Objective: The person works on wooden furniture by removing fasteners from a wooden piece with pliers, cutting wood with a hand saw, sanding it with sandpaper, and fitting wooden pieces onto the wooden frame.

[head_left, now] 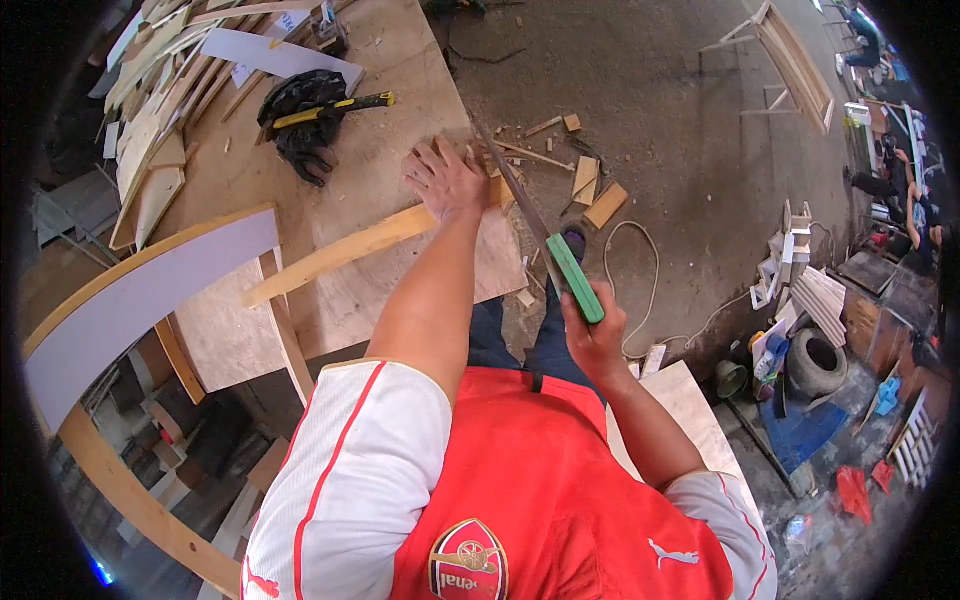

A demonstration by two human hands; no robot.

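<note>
My left hand [447, 180] lies with fingers spread over a curved strip of wood [370, 243], pressing down near its right end on the plywood worktop [345, 185]. In my right hand [597, 332] is the green handle of a handsaw [524, 200]. Its long blade points up and left, past the table edge, and crosses the strip's right end just beside my left hand. Whether the teeth are in the wood cannot be made out. Beyond my left hand, a yellow-and-black hammer [335, 110] rests on black gloves [300, 95].
A curved frame with a pale panel [150, 290] stands left of the worktop. Wood strips [165, 110] are heaped at the far left. Offcuts [605, 205] and a cord [655, 265] lie on the floor. A wooden frame [795, 65] stands far right, with people beyond.
</note>
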